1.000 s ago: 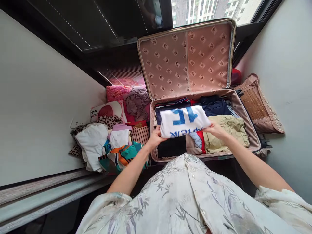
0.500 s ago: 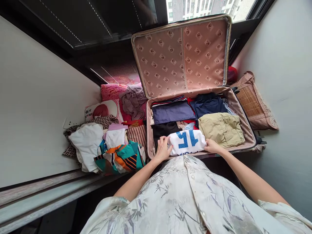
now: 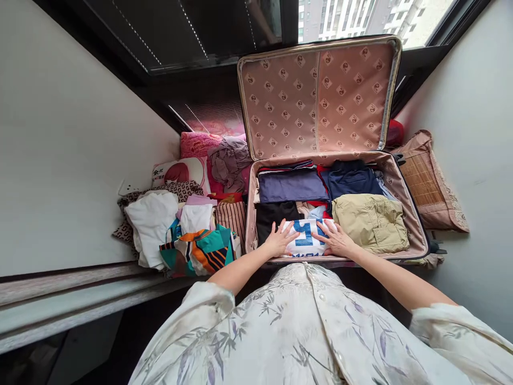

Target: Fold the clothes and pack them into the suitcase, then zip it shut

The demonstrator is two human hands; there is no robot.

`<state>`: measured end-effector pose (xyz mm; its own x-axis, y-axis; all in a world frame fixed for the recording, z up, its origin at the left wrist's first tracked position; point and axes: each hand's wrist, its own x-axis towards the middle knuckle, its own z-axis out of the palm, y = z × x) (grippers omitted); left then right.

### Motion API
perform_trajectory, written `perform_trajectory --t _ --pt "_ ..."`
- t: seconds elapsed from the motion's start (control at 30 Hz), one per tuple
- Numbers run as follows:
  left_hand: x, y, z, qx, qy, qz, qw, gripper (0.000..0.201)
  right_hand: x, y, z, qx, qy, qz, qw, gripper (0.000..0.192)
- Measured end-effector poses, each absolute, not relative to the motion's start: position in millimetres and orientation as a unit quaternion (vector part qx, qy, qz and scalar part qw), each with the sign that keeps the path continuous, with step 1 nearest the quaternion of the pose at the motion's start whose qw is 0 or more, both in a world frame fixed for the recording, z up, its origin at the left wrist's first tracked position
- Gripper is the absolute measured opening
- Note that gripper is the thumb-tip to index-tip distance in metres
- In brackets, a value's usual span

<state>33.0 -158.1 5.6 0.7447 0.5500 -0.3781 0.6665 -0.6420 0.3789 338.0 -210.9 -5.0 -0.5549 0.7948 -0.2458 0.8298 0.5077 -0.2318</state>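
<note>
An open suitcase [image 3: 417, 232] lies in front of me, its patterned lid [image 3: 320, 96] standing upright. A folded white shirt with blue print [image 3: 305, 239] lies at the suitcase's near edge. My left hand [image 3: 279, 239] and my right hand [image 3: 335, 239] both press flat on it, fingers spread. Around it lie a black garment [image 3: 274, 214], a navy folded piece [image 3: 292, 185], a dark blue one [image 3: 350, 179] and khaki trousers [image 3: 371, 222].
Left of the suitcase is a heap of loose clothes: a white garment [image 3: 150, 224], a teal and orange patterned piece [image 3: 200, 254], a striped one [image 3: 231, 216], pink cushions [image 3: 182, 171]. A woven brown cushion [image 3: 427, 182] leans at the right wall. A window sill runs behind.
The white shirt, first held above the suitcase, came down to its near edge. My hands went from gripping its sides to pressing flat on top of it.
</note>
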Motion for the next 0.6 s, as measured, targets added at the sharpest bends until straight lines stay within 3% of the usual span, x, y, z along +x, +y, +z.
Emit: perform_trajectory --t 0.2,0.4,0.5,0.6 --pt "30 -158 -25 0.889 0.336 -0.089 0.297 0.089 354 -213 -49 0.451 0.883 -0.121 0.049 0.086" --pt "30 -158 -12 0.888 0.337 -0.067 0.305 0.081 358 -209 -61 0.445 0.889 -0.098 0.04 0.084" --pt "11 -177 9 0.872 0.383 0.06 0.3 0.065 356 -210 -48 0.453 0.886 -0.087 0.042 0.078" --pt "-47 -206 24 0.775 0.5 0.288 0.257 0.039 341 -207 -25 0.498 0.864 -0.074 0.018 0.059"
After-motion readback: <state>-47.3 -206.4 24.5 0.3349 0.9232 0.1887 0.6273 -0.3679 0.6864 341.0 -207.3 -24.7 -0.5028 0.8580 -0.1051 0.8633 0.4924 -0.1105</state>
